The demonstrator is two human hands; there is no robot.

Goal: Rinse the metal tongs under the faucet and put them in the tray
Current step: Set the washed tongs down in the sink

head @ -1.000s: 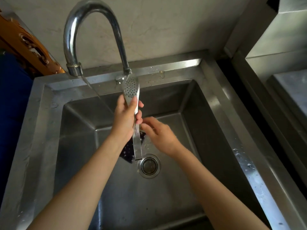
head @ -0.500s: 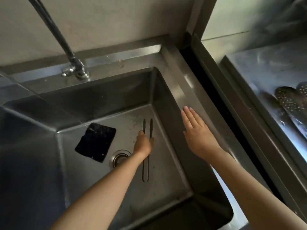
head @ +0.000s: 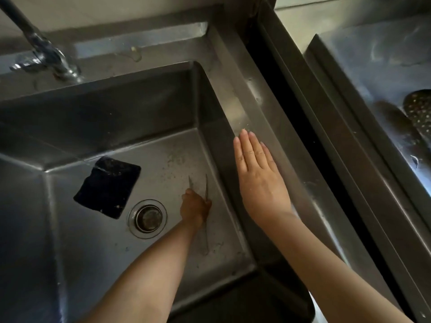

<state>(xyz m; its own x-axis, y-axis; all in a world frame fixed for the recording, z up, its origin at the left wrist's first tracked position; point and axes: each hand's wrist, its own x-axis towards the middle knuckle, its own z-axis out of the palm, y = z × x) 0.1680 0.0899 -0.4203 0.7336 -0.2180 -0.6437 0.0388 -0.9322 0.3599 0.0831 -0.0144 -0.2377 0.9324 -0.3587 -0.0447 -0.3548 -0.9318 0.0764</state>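
This is a kitchen, at the spot where things get washed. There is a deep metal sink [head: 233, 108] with a round drain [head: 147, 217] and a faucet [head: 46, 57] at the back. A dark washing pad [head: 107, 186] lies inside. Beside it, a metal tray [head: 363, 57] holds a spoon with little holes [head: 419, 113].

The left hand [head: 195, 209] covers the tongs [head: 206, 186] mid-length; faucet [head: 44, 54] spout cut off at top

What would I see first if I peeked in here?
A left hand grips thin metal tongs on the floor of the steel sink. The right hand is spread flat near the sink's right rim, and a black square cloth lies beside the round drain.
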